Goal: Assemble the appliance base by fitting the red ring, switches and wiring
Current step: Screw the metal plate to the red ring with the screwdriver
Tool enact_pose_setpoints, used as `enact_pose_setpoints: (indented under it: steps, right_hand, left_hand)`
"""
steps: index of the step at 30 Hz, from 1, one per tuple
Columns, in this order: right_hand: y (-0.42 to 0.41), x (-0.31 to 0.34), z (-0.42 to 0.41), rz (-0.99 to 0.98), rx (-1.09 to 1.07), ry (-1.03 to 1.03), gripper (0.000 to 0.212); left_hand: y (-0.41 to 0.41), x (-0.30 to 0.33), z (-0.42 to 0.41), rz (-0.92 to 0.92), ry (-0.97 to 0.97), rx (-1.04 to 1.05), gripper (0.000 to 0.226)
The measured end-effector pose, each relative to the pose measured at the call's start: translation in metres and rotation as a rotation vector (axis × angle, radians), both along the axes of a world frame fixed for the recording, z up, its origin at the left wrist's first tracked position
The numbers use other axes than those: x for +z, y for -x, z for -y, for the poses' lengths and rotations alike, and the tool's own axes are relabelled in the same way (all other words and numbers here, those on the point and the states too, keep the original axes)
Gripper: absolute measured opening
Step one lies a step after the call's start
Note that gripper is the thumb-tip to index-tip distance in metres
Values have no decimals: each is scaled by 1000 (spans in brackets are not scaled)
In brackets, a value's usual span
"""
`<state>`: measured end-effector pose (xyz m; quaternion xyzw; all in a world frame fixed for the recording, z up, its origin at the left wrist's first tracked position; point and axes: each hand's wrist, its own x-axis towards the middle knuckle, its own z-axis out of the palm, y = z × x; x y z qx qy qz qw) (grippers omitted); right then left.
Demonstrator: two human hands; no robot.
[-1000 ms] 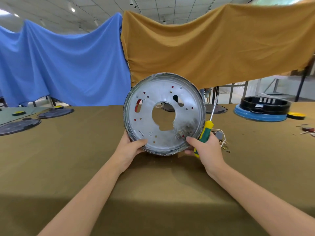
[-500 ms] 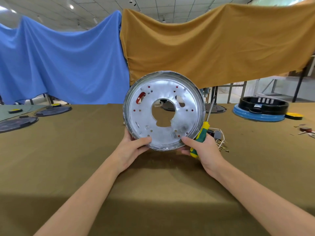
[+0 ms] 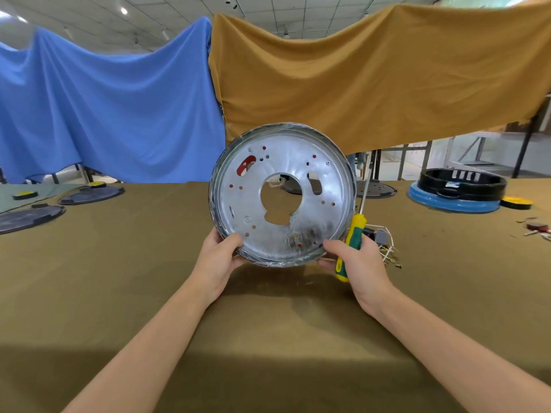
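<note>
Behind a brown table hang blue and tan cloths, and both hands hold the round metal base upright by its bottom rim, left hand pinching it, right hand also gripping a screwdriver; it looks stiff, light and slippery, so holding the rim seems best.

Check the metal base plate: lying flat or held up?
Held up on edge: metal base plate faces the camera, left hand and right hand gripping its lower rim.

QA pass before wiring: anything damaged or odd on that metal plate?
Yes. The metal plate has a dark, soot-like smudge near its lower right edge, beside the right hand, which also grips the screwdriver. The rest looks shiny. Cannot tell if it is burn or grime.
</note>
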<state>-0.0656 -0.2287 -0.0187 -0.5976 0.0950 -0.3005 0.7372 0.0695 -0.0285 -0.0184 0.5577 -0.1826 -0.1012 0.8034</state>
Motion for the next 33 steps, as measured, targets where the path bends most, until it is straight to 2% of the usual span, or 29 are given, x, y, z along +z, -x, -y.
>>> enact_pose_setpoints:
  steps: [9, 16, 24, 27, 29, 30, 33]
  right_hand:
    - [3, 1, -2, 11, 31, 19, 22]
    - [8, 3, -2, 6, 113, 0, 31]
    - [8, 4, -2, -2, 125, 0, 30]
    - [8, 5, -3, 7, 147, -27, 30]
    - [8, 7, -4, 3, 154, -34, 27]
    - [8, 7, -6, -11, 150, -8, 24]
    - [10, 9, -9, -71, 105, 81, 18]
  left_hand:
    - [3, 0, 0, 30, -50, -56, 43]
    - [8, -1, -1, 53, -87, -82, 41]
    - [9, -1, -3, 37, -41, -194, 54]
    - [11, 0, -3, 11, 15, -266, 76]
    - [14, 1, -1, -2, 37, -266, 82]
    - [14, 1, 0, -12, 48, -234, 78]
    - [12, 3, 0, -73, 87, -122, 49]
